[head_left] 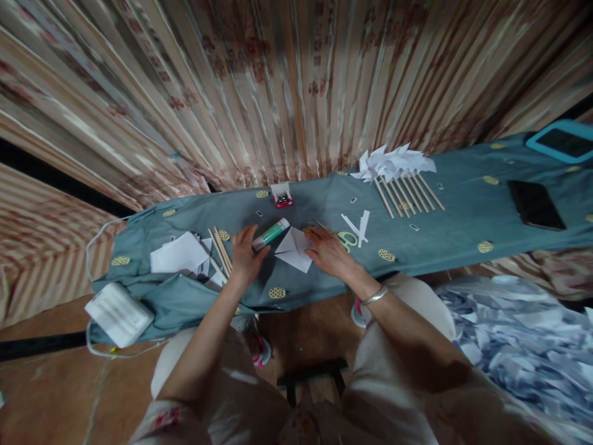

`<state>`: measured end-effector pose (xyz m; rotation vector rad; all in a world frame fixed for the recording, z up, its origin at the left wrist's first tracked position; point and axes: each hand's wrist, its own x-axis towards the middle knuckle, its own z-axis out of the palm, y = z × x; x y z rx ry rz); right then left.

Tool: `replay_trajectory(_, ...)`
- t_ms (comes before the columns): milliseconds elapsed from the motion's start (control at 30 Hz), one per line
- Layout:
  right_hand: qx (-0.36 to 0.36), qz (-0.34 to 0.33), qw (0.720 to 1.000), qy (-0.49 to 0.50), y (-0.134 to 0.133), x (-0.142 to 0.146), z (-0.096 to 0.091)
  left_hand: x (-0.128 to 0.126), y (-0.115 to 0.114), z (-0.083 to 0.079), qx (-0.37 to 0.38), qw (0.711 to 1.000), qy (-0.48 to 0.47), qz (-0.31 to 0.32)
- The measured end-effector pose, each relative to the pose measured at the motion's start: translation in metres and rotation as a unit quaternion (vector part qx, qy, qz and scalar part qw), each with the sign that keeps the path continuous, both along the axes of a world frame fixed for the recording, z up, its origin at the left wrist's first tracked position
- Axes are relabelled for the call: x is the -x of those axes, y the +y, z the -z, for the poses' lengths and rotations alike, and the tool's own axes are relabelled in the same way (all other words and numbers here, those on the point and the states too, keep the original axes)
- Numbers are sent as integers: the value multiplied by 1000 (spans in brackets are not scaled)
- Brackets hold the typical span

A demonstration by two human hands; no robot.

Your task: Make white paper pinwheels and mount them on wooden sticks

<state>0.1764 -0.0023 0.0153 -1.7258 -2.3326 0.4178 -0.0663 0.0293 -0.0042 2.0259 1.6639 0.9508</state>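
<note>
My left hand (247, 253) has its thumb and fingers closed around the lower end of a green and white glue stick (271, 233), just above the cloth. Right of it, a folded white piece of paper (293, 252) lies on the table with its creased flaps showing. My right hand (328, 248) grips the right edge of that paper between thumb and fingers. Beside this hand are pale green scissors handles (347, 241); the blades are mostly hidden. White paper strips (362, 228) lie just past the handles.
White paper pinwheels (393, 163) on wooden sticks (407, 194) lie at the back right. A small red box (283, 196) stands behind the glue stick. Loose paper (180, 253) and sticks (220, 250) are at the left, a white power strip (119, 314) at the corner, a dark phone (536, 204) far right.
</note>
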Motion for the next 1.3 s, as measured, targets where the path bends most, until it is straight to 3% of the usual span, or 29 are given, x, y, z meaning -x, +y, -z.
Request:
replay_trajectory(233,-34,-7,998,56,9,0,7,-2,20,20,31,999,-24,37)
replay_trajectory(367,-67,8,989,134,13,0,11,1,22,12,39,997,-73,1)
replay_trajectory(500,-55,49,955,286,13,6,8,-6,14,-5,92,967,-230,-52)
replay_trajectory(600,56,76,889,448,9,17,4,-19,-2,-19,183,889,-419,-3)
replay_trajectory(733,195,26,748,633,3,32,1,-35,-25,-30,313,782,-535,63)
replay_trajectory(800,241,14,702,670,0,36,1,-39,-33,-30,356,751,-550,84)
replay_trajectory(900,283,25,668,688,-3,39,4,-42,-38,-27,377,725,-567,107)
replay_trajectory(1000,296,37,652,697,-5,42,6,-42,-40,-24,389,715,-569,118)
replay_trajectory(1133,279,73,655,699,-4,43,7,-41,-39,-25,404,716,-557,119)
replay_trajectory(1300,232,159,637,718,4,29,6,-30,-31,-29,376,756,-528,94)
